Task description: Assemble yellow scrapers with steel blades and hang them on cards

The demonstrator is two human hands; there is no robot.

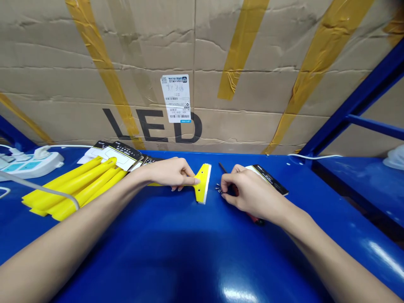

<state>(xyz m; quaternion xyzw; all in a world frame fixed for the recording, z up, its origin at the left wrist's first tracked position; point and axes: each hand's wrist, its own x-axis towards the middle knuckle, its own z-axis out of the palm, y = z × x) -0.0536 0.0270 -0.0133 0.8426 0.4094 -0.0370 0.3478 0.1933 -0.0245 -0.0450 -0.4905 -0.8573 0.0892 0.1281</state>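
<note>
Head view: left hand (173, 172) clamped on yellow scraper (202, 183), flat on blue table (176, 252) mid-scene. Right hand (244, 191) curled around screwdriver (224, 169), fingertips pinched at small screws (218, 188) just right of scraper head. Spare yellow handles (75, 185) piled far left, beside power strip (28, 165).

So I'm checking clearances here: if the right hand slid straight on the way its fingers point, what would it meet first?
Probably the small screws at the right hand fingertips, then the yellow scraper head; depth is hard to judge.
</note>
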